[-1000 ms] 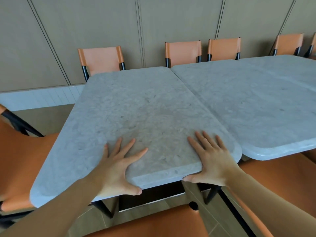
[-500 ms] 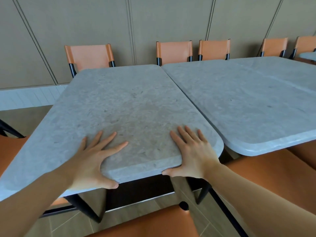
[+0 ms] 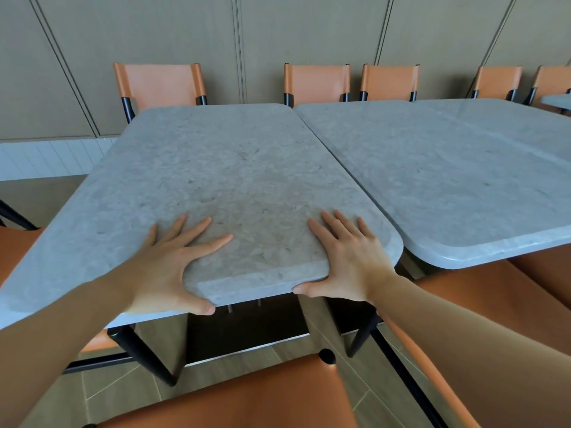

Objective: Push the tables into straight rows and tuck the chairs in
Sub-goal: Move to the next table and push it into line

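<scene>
A grey stone-look table point(image 3: 231, 168) stands right before me, with a second one point(image 3: 448, 180) at its right side. Their long sides almost meet; a narrow wedge-shaped gap opens toward me. My left hand point(image 3: 163, 267) lies flat on the near table's front edge, fingers spread on top and thumb against the rim. My right hand point(image 3: 349, 261) presses the same edge near the right corner, thumb along the rim. An orange chair point(image 3: 157, 80) stands behind the near table, and two more point(image 3: 316, 78) point(image 3: 389, 78) stand behind the tables' joint.
An orange chair back point(image 3: 247, 396) is just below my arms, another orange chair point(image 3: 494, 304) sits at the right under the second table, and a third chair point(image 3: 15, 245) is at the left. Further chairs point(image 3: 497, 80) and a third tabletop point(image 3: 559, 101) are far right. A panelled wall runs behind.
The near table has shifted away from me and toward its neighbour, so their sides line up more closely. Both hands keep the same places on the front edge.
</scene>
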Demonstrator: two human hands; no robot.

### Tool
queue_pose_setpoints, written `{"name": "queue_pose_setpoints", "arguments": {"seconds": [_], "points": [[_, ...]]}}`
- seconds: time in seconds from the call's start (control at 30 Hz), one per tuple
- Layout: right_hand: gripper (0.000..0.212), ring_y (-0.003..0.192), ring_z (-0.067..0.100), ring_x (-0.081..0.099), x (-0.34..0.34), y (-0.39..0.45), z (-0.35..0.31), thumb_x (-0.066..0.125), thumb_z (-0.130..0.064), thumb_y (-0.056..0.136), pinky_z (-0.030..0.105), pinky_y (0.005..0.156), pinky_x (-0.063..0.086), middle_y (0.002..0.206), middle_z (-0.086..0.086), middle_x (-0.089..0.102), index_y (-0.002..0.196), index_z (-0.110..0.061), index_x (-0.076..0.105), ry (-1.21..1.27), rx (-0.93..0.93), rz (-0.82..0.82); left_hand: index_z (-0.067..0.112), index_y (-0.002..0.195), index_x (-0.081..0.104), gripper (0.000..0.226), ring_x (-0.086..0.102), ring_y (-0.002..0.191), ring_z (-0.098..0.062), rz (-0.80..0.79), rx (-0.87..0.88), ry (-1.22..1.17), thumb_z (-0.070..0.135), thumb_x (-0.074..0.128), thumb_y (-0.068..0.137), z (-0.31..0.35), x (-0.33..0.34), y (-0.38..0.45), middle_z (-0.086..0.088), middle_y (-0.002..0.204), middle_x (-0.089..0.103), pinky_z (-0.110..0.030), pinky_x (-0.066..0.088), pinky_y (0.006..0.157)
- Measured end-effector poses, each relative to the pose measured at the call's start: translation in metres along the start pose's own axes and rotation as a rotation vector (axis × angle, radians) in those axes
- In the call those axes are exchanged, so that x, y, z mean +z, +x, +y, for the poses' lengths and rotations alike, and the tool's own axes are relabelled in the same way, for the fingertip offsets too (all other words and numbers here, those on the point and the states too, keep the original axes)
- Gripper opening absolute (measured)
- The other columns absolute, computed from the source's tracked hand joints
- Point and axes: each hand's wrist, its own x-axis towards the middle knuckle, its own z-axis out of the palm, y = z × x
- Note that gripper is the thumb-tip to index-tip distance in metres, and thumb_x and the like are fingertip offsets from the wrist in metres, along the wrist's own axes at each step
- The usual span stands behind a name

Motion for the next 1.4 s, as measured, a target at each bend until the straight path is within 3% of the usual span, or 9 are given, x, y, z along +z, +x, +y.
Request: {"name": "queue_pose_setpoints", "arguments": {"seconds": [0.27, 0.67, 0.77, 0.83, 0.93, 1.0, 1.1, 1.23, 1.4], "points": [[0.131, 0.155, 0.024, 0.000, 0.000, 0.000, -0.002, 0.031, -0.103, 0.054, 0.053, 0.125, 0.003, 0.168, 0.001, 0.008, 0.160, -0.029, 0.008, 0.033, 0.029, -0.025, 0.080, 0.135, -0.014, 0.109, -0.028, 0.153, -0.017, 0.014, 0.001, -0.028, 0.093, 0.048, 0.047, 0.002, -0.002, -0.003, 0.019, 0.165, -0.024, -0.052, -0.016, 0.123], [0.131, 0.155, 0.024, -0.004, -0.024, -0.003, -0.006, 0.052, -0.097, 0.056, 0.053, 0.125, 0.001, 0.168, 0.000, 0.004, 0.159, -0.032, 0.004, 0.126, 0.091, -0.201, 0.073, 0.139, -0.021, 0.110, -0.018, 0.156, -0.025, 0.011, -0.028, 0.082, 0.098, 0.036, 0.048, 0.006, -0.004, -0.007, 0.009, 0.169, -0.017, -0.055, -0.004, 0.126], [0.109, 0.150, 0.028, 0.021, -0.046, -0.017, -0.029, 0.068, -0.074, 0.070, 0.048, 0.120, 0.023, 0.159, 0.004, 0.026, 0.155, -0.024, 0.022, 0.175, 0.207, -0.235, 0.070, 0.140, -0.024, 0.115, -0.016, 0.156, -0.028, -0.070, -0.067, 0.126, 0.097, 0.047, 0.054, 0.011, -0.011, -0.010, 0.008, 0.169, -0.019, -0.055, 0.004, 0.126], [0.081, 0.135, 0.028, 0.042, -0.064, -0.038, -0.041, 0.069, -0.054, 0.081, 0.043, 0.105, 0.044, 0.145, 0.004, 0.040, 0.146, -0.018, 0.039, 0.291, 0.278, -0.274, 0.068, 0.143, -0.022, 0.119, -0.011, 0.157, -0.028, -0.160, -0.150, 0.118, 0.089, 0.061, 0.060, 0.022, -0.025, -0.010, 0.010, 0.169, -0.019, -0.054, 0.016, 0.123], [0.061, 0.125, 0.029, 0.050, -0.101, -0.091, -0.030, 0.062, -0.041, 0.088, 0.037, 0.090, 0.047, 0.145, 0.002, 0.043, 0.142, -0.018, 0.046, 0.357, 0.266, -0.461, 0.057, 0.155, -0.006, 0.114, 0.020, 0.154, -0.032, -0.209, -0.332, 0.118, 0.070, 0.069, 0.071, 0.065, -0.051, -0.015, 0.003, 0.171, 0.003, -0.048, 0.037, 0.113], [0.064, 0.138, 0.027, 0.039, -0.130, -0.134, -0.003, 0.060, -0.035, 0.090, 0.040, 0.102, 0.043, 0.158, 0.001, 0.030, 0.148, -0.021, 0.040, 0.333, 0.251, -0.468, 0.047, 0.156, 0.028, 0.084, 0.042, 0.142, -0.029, -0.132, -0.385, -0.027, 0.060, 0.066, 0.083, 0.104, -0.057, -0.029, 0.002, 0.163, 0.033, -0.042, 0.044, 0.108], [0.064, 0.148, 0.021, 0.029, -0.188, -0.181, 0.048, 0.057, -0.031, 0.095, 0.038, 0.115, 0.035, 0.166, -0.007, 0.017, 0.154, -0.024, 0.033, 0.377, 0.330, -0.377, 0.043, 0.123, 0.065, 0.035, 0.057, 0.126, -0.019, 0.078, -0.339, -0.462, 0.045, 0.071, 0.089, 0.169, -0.058, -0.058, 0.015, 0.134, 0.062, -0.037, 0.045, 0.103], [0.067, 0.144, 0.018, 0.037, -0.261, -0.232, 0.103, 0.061, -0.027, 0.093, 0.037, 0.112, 0.039, 0.165, -0.011, 0.018, 0.154, -0.028, 0.033, 0.427, 0.406, -0.267, 0.038, 0.107, 0.069, 0.023, 0.058, 0.119, -0.010, 0.235, -0.234, -0.992, 0.022, 0.074, 0.091, 0.266, -0.091, -0.089, 0.026, 0.120, 0.059, -0.022, 0.040, 0.094], [0.065, 0.138, 0.015, 0.044, -0.328, -0.292, 0.151, 0.063, -0.030, 0.093, 0.033, 0.107, 0.043, 0.162, -0.015, 0.022, 0.152, -0.034, 0.035, 0.476, 0.394, -0.135, 0.035, 0.105, 0.070, 0.023, 0.061, 0.119, -0.013, 0.372, -0.240, -1.225, 0.015, 0.072, 0.093, 0.367, -0.146, -0.110, 0.017, 0.124, 0.063, -0.018, 0.043, 0.090]]}}
